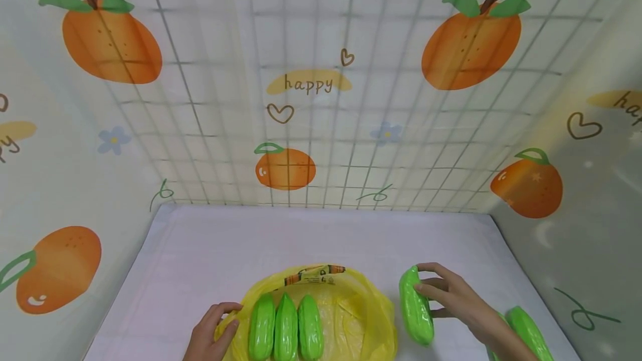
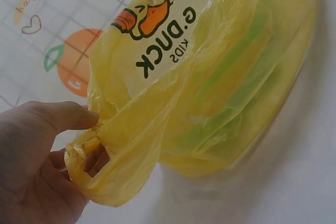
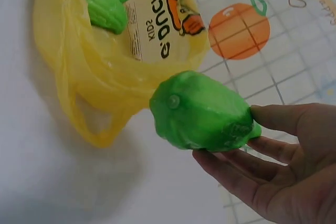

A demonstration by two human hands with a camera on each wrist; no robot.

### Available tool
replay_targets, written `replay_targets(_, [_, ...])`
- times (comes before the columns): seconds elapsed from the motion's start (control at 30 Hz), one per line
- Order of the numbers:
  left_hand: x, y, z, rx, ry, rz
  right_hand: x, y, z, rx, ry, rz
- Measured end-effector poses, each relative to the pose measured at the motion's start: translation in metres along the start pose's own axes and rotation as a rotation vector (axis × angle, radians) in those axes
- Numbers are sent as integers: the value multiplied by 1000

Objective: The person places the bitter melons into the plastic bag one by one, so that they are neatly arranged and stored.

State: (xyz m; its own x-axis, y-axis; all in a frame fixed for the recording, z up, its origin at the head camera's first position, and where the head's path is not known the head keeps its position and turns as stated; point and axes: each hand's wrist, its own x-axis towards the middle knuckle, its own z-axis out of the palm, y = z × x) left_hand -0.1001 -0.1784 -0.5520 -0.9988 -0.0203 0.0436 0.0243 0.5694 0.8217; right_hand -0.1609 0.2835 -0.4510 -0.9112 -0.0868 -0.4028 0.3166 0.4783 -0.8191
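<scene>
My left hand (image 1: 213,332) grips the left handle of a yellow plastic bag (image 2: 131,145), its thumb over the film and its fingers curled through the loop. The bag lies spread on the table with its mouth toward me, a duck print on its inner side. Inside, three glossy green gourds (image 1: 286,327) lie side by side in the left half. To the right of the bag, my right hand (image 1: 448,294) holds another ridged green gourd (image 3: 202,111) between thumb and fingers, its pointed end up and its blunt end toward the right wrist camera.
More green gourds (image 1: 529,330) lie at the table's right, partly hidden behind my right forearm. The white tabletop (image 1: 321,233) ends at a back wall (image 1: 321,127) of fruit-printed sheeting, with side walls left and right. The bag's right handle (image 3: 100,132) droops loose.
</scene>
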Motion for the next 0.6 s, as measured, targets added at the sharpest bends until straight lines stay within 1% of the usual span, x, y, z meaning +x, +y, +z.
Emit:
replay_targets(0.17, [0,1,0,-5,-11,-8,0,-10,5,25,-31,-34])
replay_targets(0.33, [0,1,1,-3,-9,-2,-2,-20,13,63,-91,-88])
replay_targets(0.43, [0,1,1,-6,-5,6,-2,-29,22,83,-120,-120])
replay_targets(0.6, [0,1,1,-20,-6,11,-1,-41,37,82,-160,-168])
